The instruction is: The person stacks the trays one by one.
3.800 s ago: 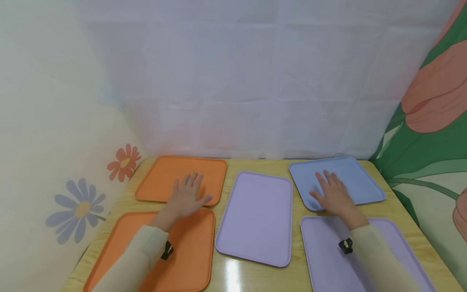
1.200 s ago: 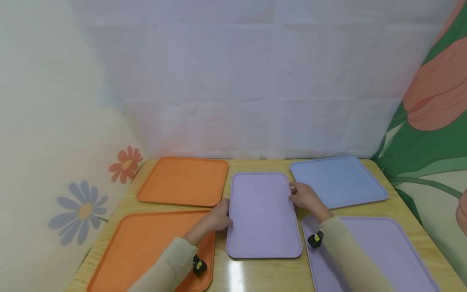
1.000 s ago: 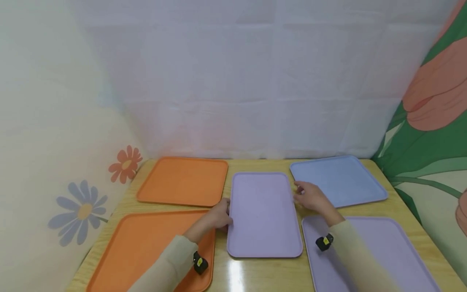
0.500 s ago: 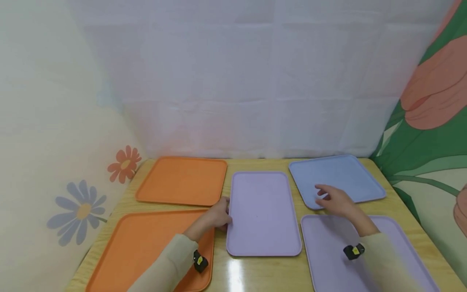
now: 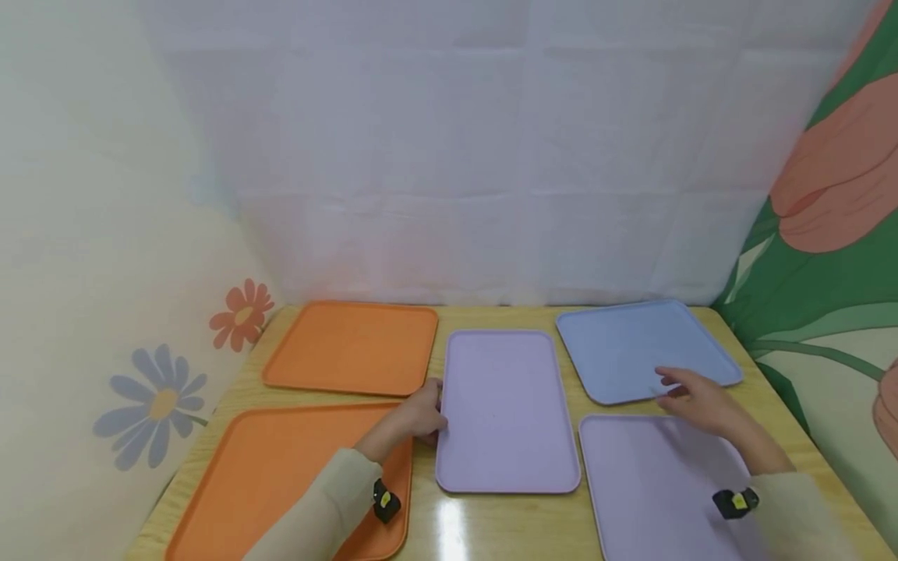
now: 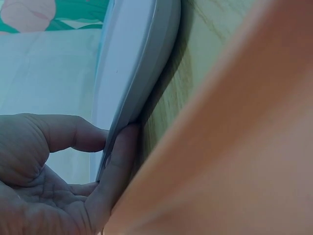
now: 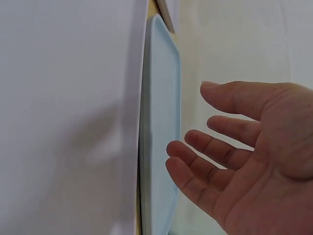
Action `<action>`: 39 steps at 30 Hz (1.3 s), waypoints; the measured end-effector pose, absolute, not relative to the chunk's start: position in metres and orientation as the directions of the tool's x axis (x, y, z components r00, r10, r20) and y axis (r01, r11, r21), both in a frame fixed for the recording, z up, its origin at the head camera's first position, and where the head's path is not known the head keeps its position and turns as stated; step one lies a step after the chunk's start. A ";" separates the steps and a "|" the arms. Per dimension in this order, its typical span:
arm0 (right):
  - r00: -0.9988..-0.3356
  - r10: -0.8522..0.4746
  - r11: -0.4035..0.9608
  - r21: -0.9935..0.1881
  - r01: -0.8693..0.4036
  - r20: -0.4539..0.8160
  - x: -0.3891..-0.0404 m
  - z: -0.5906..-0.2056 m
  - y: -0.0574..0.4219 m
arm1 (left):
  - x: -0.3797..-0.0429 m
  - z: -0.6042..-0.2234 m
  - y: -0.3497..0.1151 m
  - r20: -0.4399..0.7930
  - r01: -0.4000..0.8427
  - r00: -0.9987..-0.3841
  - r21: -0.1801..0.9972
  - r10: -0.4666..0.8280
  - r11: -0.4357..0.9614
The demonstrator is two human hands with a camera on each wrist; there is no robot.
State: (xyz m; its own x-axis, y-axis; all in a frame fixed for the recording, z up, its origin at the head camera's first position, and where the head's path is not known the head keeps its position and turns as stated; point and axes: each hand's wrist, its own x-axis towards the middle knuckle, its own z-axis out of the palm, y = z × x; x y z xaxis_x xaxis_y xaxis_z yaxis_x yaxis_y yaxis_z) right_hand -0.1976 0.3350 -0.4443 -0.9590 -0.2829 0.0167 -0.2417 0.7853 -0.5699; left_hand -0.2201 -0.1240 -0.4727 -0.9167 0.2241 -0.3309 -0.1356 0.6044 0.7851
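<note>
A lavender tray (image 5: 505, 413) lies on the table in the middle of the head view. My left hand (image 5: 423, 411) pinches its left edge; in the left wrist view the thumb is at the top of the rim and a finger (image 6: 122, 156) reaches beneath the edge. My right hand (image 5: 705, 401) holds nothing, its fingers relaxed and spread, above the gap between the blue tray (image 5: 638, 343) and a second lavender tray (image 5: 659, 483). The right wrist view shows the open palm (image 7: 259, 166) beside the blue tray (image 7: 164, 122).
Two orange trays, a far one (image 5: 358, 343) and a near one (image 5: 281, 475), lie on the left of the wooden table (image 5: 491, 526). A white cloth (image 5: 449, 156) hangs behind the table's back edge. Flower-patterned cloths (image 5: 828, 312) border the sides.
My right hand has let go of the middle lavender tray's right edge and moved right and nearer. My left hand keeps its hold. Earlier, that tray was turned straighter.
</note>
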 end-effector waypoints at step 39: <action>-0.971 -0.068 0.888 -0.457 0.045 -0.228 -0.161 -0.463 0.438 | -0.218 -0.475 -0.126 -0.341 -0.139 -0.911 0.785 0.233 0.604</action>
